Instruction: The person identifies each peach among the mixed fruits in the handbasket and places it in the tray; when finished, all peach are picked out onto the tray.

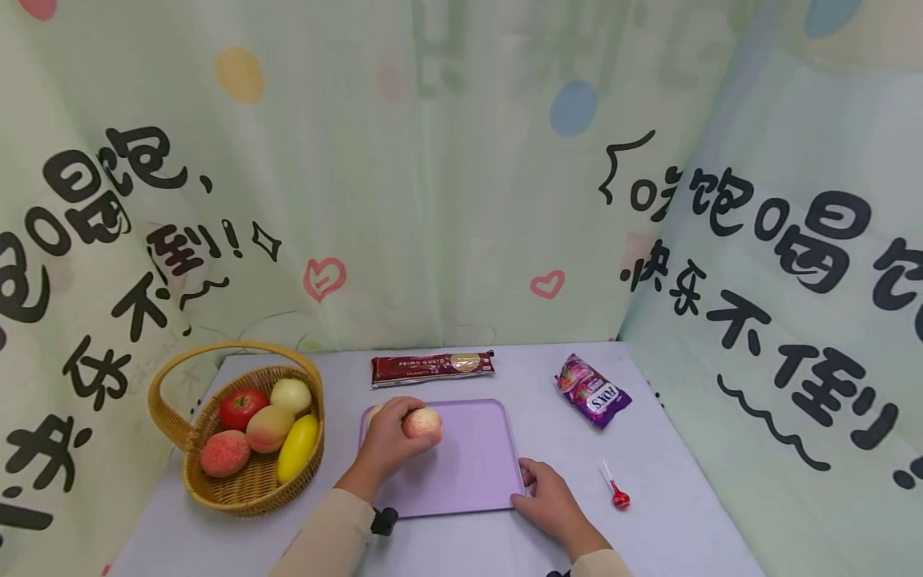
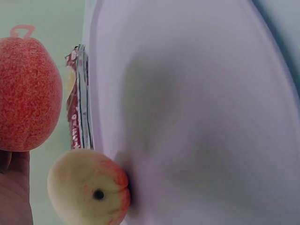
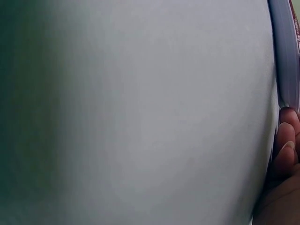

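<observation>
My left hand point(image 1: 389, 443) grips a pink-and-yellow peach point(image 1: 422, 427) above the left part of a purple tray point(image 1: 469, 465). In the left wrist view this peach point(image 2: 28, 93) looks red and hangs clear of the tray. A second, paler peach point(image 2: 89, 187) sits at the tray's edge there; in the head view it is mostly hidden behind the left hand. At the tray's near right corner, my right hand point(image 1: 551, 501) holds the rim, its fingers point(image 3: 285, 136) curled against the edge in the right wrist view.
A wicker basket point(image 1: 252, 501) with a tomato, peaches, an onion-like bulb and a yellow fruit stands left. Behind the tray lies a dark red spaghetti packet point(image 1: 433, 367). To the right are a purple candy bag point(image 1: 593, 393) and a red lollipop point(image 1: 620, 499). Curtains enclose the table.
</observation>
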A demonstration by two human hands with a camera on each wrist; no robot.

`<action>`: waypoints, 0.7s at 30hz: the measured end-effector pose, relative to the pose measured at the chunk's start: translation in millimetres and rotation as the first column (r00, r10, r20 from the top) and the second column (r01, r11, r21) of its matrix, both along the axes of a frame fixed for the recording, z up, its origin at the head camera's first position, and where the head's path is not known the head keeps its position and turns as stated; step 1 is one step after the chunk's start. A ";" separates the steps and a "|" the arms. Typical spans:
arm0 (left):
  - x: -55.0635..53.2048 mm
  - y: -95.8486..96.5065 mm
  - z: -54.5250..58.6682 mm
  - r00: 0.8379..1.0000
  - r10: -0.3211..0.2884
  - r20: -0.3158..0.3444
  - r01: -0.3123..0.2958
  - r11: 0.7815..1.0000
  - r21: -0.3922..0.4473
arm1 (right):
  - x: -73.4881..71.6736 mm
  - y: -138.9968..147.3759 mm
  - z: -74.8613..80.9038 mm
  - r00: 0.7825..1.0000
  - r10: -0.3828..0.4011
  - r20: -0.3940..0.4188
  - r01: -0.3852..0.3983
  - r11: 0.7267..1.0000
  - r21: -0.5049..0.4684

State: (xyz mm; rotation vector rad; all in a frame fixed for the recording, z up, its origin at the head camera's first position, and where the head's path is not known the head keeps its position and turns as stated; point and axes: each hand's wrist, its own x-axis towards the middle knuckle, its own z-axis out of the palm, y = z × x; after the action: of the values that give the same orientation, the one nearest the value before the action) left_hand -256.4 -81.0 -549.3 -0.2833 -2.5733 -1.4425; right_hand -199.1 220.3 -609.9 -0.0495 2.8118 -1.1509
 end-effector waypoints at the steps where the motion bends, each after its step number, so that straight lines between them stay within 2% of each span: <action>1: -1.5 2.2 -0.7 1.000 -0.009 0.000 0.009 1.000 -0.003 | -0.2 0.0 0.1 1.000 0.001 0.001 -0.001 1.000 0.000; 5: -6.7 10.0 -2.0 0.999 -0.045 0.019 0.045 0.999 0.004 | -0.1 -0.3 0.2 1.000 0.003 -0.005 -0.003 1.000 -0.008; 13: -17.5 19.4 -17.2 0.993 -0.114 0.038 0.115 0.993 -0.030 | 0.2 0.7 -3.3 1.000 0.013 -0.027 -0.014 0.999 -0.044; 21: -24.3 28.4 -32.7 0.993 -0.120 0.023 0.121 0.992 -0.044 | -0.2 0.9 -4.1 1.000 0.012 -0.013 -0.013 0.999 -0.042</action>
State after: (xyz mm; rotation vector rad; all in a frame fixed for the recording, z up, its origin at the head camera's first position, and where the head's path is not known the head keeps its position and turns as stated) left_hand -280.7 -52.6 -582.0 -0.4395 -2.6488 -1.4346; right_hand -199.2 221.1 -614.0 -0.0779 2.7945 -1.2113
